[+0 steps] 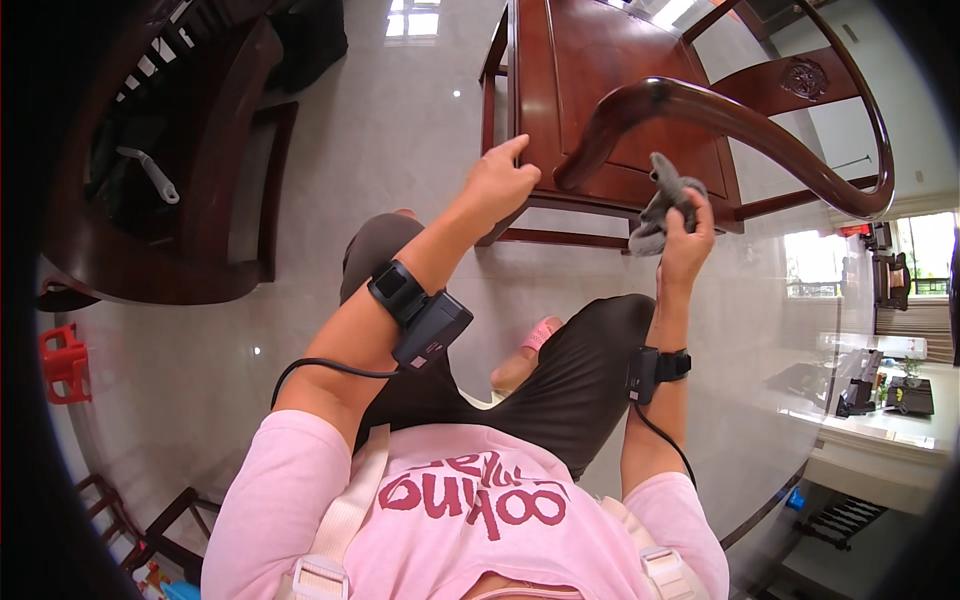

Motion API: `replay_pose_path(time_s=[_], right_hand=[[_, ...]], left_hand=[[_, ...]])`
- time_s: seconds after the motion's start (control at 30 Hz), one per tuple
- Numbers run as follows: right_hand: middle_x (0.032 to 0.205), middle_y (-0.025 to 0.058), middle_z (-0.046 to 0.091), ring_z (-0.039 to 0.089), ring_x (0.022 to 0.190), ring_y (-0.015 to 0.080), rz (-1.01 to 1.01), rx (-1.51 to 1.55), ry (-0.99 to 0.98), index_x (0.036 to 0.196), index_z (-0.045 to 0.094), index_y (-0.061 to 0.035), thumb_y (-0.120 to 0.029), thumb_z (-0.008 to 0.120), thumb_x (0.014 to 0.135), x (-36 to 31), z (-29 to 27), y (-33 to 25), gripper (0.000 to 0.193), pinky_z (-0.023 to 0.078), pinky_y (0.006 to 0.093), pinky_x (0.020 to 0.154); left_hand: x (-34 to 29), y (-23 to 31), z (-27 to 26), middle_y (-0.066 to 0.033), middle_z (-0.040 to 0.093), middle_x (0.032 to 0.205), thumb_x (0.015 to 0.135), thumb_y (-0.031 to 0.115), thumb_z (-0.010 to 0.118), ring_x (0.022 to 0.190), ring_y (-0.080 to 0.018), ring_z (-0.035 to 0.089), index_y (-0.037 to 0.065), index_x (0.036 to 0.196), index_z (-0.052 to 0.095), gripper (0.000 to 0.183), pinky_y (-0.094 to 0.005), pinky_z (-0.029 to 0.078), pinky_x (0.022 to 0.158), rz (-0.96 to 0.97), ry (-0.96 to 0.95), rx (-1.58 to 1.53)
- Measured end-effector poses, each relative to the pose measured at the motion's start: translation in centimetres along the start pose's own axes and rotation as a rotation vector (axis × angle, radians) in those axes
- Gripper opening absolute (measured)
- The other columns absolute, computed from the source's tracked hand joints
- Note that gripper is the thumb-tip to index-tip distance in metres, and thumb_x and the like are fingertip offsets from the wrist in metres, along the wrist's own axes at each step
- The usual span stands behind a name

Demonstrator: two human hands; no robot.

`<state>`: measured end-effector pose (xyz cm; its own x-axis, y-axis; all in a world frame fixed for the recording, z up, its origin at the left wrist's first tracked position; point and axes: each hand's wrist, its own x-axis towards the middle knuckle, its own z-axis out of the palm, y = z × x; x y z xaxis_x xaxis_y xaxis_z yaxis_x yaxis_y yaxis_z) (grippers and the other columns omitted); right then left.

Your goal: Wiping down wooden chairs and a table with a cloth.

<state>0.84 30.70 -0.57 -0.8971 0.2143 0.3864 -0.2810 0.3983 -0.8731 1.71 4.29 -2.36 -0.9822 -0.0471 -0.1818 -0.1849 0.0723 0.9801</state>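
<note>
- Head view, looking down past a seated person's lap: a dark red-brown wooden chair (625,55) stands on a pale, glossy floor (400,150), ahead of the person and to the right.
- The right hand (688,232) grips a crumpled grey cloth (660,205) between thumb and fingers. The cloth's longer axis runs roughly away from the body, one end hanging at lower left and the other pointing up toward the chair.
- The left hand (500,185) shows nothing in it; its forefinger is stretched out and the other fingers are loosely bent. It is at the near left corner of the seat; whether the fingertip touches the wood, I cannot tell.
- The curved armrest (720,105) is the key shape. Its rounded front end lies between the two hands, just beside the left, which is nearer to it. From there it arches away, then sweeps rightward to the backrest (803,80), so its long axis runs mostly left to right across the person's front.
- The cloth appears just to the right of that rounded end, on the person's side of the armrest, overlapping the seat's near edge in this view. Contact between cloth and wood cannot be made out.
</note>
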Motion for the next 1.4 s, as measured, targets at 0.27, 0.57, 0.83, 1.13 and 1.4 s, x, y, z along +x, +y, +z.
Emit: replay_pose_path(time_s=[0.27,0.57,0.83,1.13,1.4], right_hand=[[0.127,0.0137,0.053,0.039,0.122,0.0468,-0.499,-0.791,-0.348,0.118,0.061,-0.0176,-0.031,0.064,0.081,0.1,5.0,1.7,0.040,0.033,0.0483,0.100],[0.116,0.0061,0.059,0.049,0.110,0.0338,-0.512,-0.712,-0.392,0.107,0.062,-0.0162,-0.011,0.068,0.071,-1.0,3.6,-0.1,0.037,0.039,0.0447,0.093],[0.110,0.0099,0.061,0.056,0.099,0.0280,-0.162,-0.765,-0.098,0.103,0.063,-0.0109,-0.002,0.061,0.071,4.1,-8.1,7.6,0.034,0.044,0.0368,0.090],[0.110,0.0096,0.052,0.051,0.100,0.0184,-0.495,-0.254,0.502,0.114,0.051,-0.0007,-0.010,0.056,0.090,1.4,-6.0,-9.8,0.026,0.041,0.0296,0.089],[0.108,-0.0003,0.060,0.047,0.109,0.0255,-0.905,-0.864,0.006,0.111,0.064,-0.0251,-0.015,0.064,0.073,2.9,-0.4,-14.1,0.040,0.028,0.0490,0.096]], left_hand=[[-1.2,0.5,2.3,-0.0269,0.012,0.150,0.079,0.026,0.063,0.130,-0.0410,0.035,0.015,0.136,0.047,0.060,-0.0405,0.034,0.105,0.075,-0.126,0.506],[0.0,0.7,1.5,-0.0303,0.011,0.148,0.076,0.026,0.066,0.126,-0.0421,0.041,0.014,0.128,0.056,0.054,-0.0387,0.035,0.104,0.094,-0.087,0.438],[-0.9,1.1,2.4,-0.0294,0.020,0.146,0.076,0.023,0.068,0.133,-0.0397,0.030,0.009,0.131,0.049,0.060,-0.0423,0.032,0.106,0.194,-0.022,0.605],[-1.0,2.6,3.6,-0.0167,0.059,0.119,0.074,0.018,0.071,0.110,-0.0306,0.056,0.002,0.129,0.047,0.063,-0.0392,0.034,0.104,0.508,0.091,0.298],[0.3,1.7,5.0,-0.0073,0.065,0.101,0.084,0.012,0.063,0.095,-0.0144,0.060,0.003,0.116,0.054,0.034,-0.0312,0.046,0.090,0.410,-0.027,-0.059]])
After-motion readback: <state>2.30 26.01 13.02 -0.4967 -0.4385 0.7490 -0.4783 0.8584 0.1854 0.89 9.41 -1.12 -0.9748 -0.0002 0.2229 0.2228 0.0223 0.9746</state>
